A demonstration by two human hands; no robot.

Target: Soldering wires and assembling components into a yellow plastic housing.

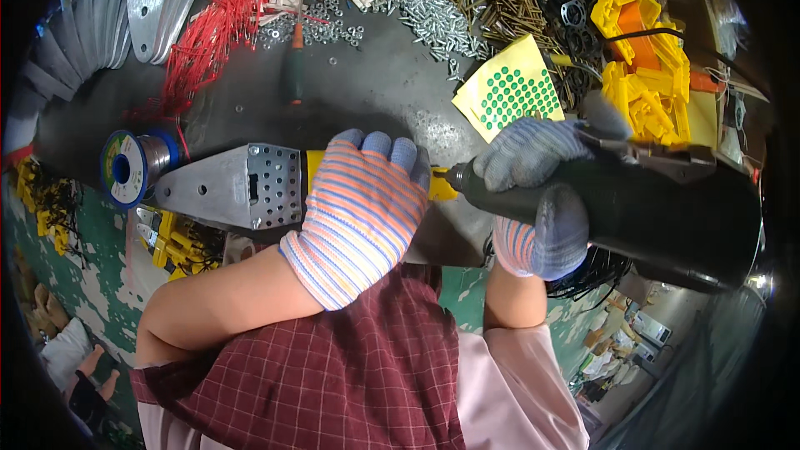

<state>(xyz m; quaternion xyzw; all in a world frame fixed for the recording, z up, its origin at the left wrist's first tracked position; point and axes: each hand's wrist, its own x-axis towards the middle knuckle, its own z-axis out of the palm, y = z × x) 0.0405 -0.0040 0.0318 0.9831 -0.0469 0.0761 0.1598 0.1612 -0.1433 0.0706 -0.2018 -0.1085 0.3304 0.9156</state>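
My left hand (367, 200), in a striped knit glove, is closed over the middle of a yellow-bodied device (314, 168). A tapered grey metal plate (229, 171) with a patch of round holes extends from its left end. Beyond my fingers a yellow end piece (442, 189) of the device shows. My right hand (533, 154), gloved too, is wrapped round a dark green power screwdriver (658, 212). The tool lies sideways, its narrow tip pointing left at the yellow end piece. Whether the tip touches a screw there is too small to tell.
A blue-rimmed wire spool (125, 168) stands beside the plate's tip. Behind are metal plates (152, 12), red wires (208, 46), a hand screwdriver (293, 67), silver screws (442, 25) and brass-coloured screws (496, 0). Yellow sheets with green dots (508, 87) and yellow plastic housings (637, 67) lie right.
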